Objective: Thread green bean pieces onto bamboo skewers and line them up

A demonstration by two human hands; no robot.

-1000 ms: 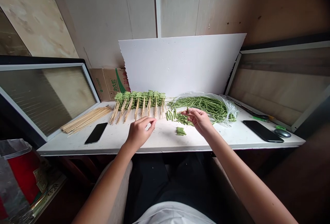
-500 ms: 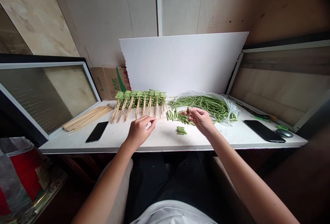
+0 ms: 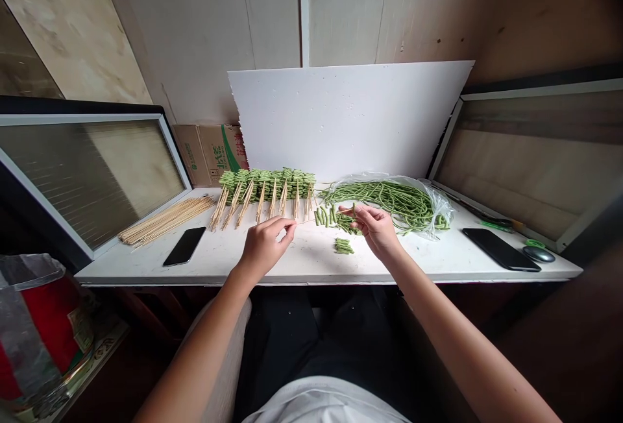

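Observation:
My left hand (image 3: 264, 249) pinches something thin at its fingertips, likely a bamboo skewer (image 3: 302, 218), though it is faint. My right hand (image 3: 376, 228) holds a short piece of green long bean (image 3: 354, 213) upright between its fingers. Just left of that hand lie cut bean pieces (image 3: 326, 217), with a small bundle of pieces (image 3: 343, 246) nearer me. A row of skewered bean pieces (image 3: 267, 183) lies beyond my left hand, bare skewer ends pointing my way. Uncut long beans (image 3: 389, 199) rest on a clear plastic bag behind my right hand.
Loose bamboo skewers (image 3: 165, 220) and a black phone (image 3: 185, 246) lie left on the white table (image 3: 311, 261). A second phone (image 3: 501, 249) and a small dark object (image 3: 538, 254) sit right. A white board (image 3: 350, 118) leans behind, beside a cardboard box (image 3: 209, 156).
My view has tilted slightly, shifting the table in the frame. Both hands stay in nearly the same pose, holding their positions above the table.

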